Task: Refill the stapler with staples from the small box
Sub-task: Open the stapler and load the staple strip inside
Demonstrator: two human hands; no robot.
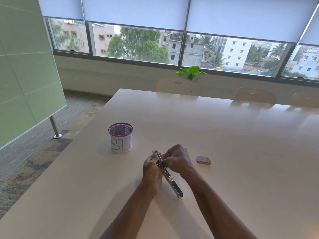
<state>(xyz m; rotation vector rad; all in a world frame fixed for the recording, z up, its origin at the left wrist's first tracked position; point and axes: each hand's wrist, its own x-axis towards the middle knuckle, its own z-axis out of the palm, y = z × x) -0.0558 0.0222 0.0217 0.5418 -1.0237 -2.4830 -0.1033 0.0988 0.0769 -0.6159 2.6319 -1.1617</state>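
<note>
A long silver metal stapler [170, 181] lies swung open, its near end resting on the white table [224, 135] and its far end raised between my hands. My left hand [151, 171] grips the stapler's far part from the left. My right hand [176, 160] pinches at the stapler's upper channel from the right; whether it holds staples is hidden by the fingers. The small staple box [204, 160], red and white, lies flat on the table to the right of my right hand, apart from it.
A purple mesh cup [120, 138] wrapped in paper marked "BIN" stands on the table to the left of my hands. Three pale chairs [178, 87] line the table's far edge. A glass board on a metal leg [55, 128] stands on the floor at left.
</note>
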